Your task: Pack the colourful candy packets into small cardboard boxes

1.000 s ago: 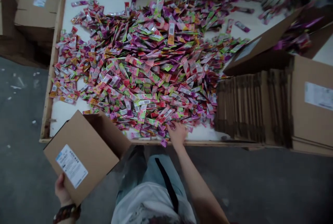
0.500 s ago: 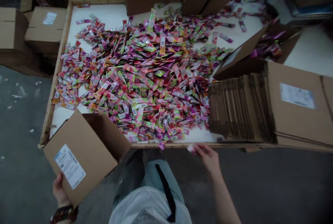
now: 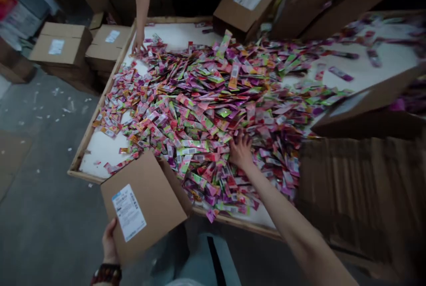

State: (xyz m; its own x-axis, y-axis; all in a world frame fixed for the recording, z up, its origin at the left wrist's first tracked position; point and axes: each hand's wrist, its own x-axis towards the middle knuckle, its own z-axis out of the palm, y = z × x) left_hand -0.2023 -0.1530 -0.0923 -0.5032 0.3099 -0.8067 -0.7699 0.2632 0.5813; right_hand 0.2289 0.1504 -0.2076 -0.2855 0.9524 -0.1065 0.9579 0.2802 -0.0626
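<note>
My left hand point(image 3: 110, 242) grips the lower left corner of a cardboard box point(image 3: 156, 208). The box is tilted, its opening turned right toward the heap, and a white label point(image 3: 129, 213) shows on its side. What lies inside it is hidden. Across the table, my right hand point(image 3: 241, 152) rests on a large heap of small, shiny, colourful packets point(image 3: 199, 104), its fingers spread and none visibly gripped. The packets are pink, green, purple and orange.
A wooden rim point(image 3: 96, 133) borders the white table. Flattened cartons point(image 3: 353, 188) stand in a row at right, near an opened carton point(image 3: 369, 104). Opposite, another person's hand point(image 3: 138, 44) touches the heap; their other hand is at a labelled box point(image 3: 246, 4). Closed boxes point(image 3: 61, 46) stand left.
My right hand has gone from the table's front edge, where it pinched a small white piece, onto the heap. The view has swung left. The other person's arm now reaches onto the table.
</note>
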